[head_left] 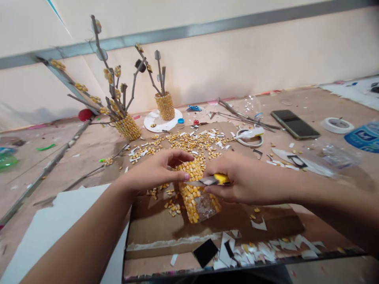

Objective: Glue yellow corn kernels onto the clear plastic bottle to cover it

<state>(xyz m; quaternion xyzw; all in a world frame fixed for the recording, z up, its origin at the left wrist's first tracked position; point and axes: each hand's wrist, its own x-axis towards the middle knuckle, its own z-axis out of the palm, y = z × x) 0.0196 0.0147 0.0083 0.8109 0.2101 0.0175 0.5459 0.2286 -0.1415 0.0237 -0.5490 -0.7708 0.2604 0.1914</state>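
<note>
In the middle of the head view is a clear plastic container (pixel 190 197), tilted and mostly covered with rows of yellow corn kernels. A bare see-through patch shows on its lower right side. My left hand (pixel 158 167) is curled at its upper left, thumb on the kernels and fingers partly hidden behind. My right hand (pixel 238 173) is closed around a yellow utility knife (pixel 220 179). The grey blade end points left across the front of the container, close to my left thumb. Loose corn kernels (pixel 189 140) and white scraps lie just behind both hands.
Two corn-covered pots with twigs (pixel 128 127) (pixel 165 106) stand at the back. A glue bottle (pixel 250 133), a phone (pixel 294 123) and a tape roll (pixel 337 124) lie to the right. Paper scraps (pixel 266 252) line the front edge of the cardboard (pixel 160 225). White sheets (pixel 59 232) lie at left.
</note>
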